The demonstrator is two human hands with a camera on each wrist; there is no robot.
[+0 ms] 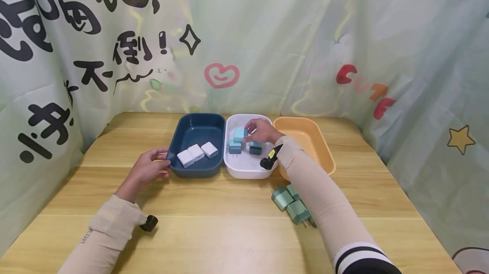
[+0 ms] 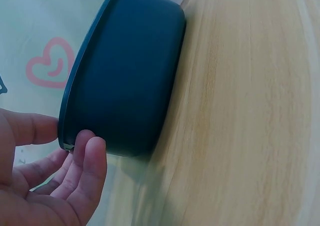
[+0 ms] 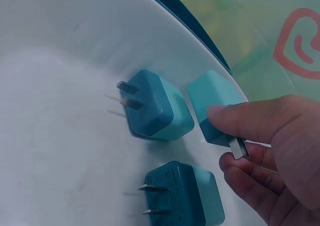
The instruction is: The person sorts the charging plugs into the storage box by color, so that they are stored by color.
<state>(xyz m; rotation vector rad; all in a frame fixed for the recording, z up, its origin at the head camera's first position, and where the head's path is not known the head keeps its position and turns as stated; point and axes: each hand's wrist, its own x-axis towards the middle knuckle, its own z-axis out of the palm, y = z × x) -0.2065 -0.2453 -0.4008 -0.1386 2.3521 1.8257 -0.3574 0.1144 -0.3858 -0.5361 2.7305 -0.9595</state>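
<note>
My right hand (image 1: 263, 130) reaches into the white tray (image 1: 248, 173) and pinches a light-blue charger plug (image 3: 215, 98) between thumb and fingers, its metal prongs pointing toward the fingers. Two more blue charger plugs (image 3: 159, 105) lie in that tray, prongs sideways. At the left, my left hand (image 1: 150, 167) holds the near left corner of the dark blue tray (image 2: 125, 70), with a digit on each side of its rim. Several white charger plugs (image 1: 195, 152) sit inside the dark blue tray.
An orange tray (image 1: 324, 155) stands to the right of the white one, partly behind my right forearm. Several green charger plugs (image 1: 298, 211) lie on the wooden table (image 1: 214, 227) in front of it, partly covered by the sleeve. A printed curtain (image 1: 267, 45) hangs behind the table.
</note>
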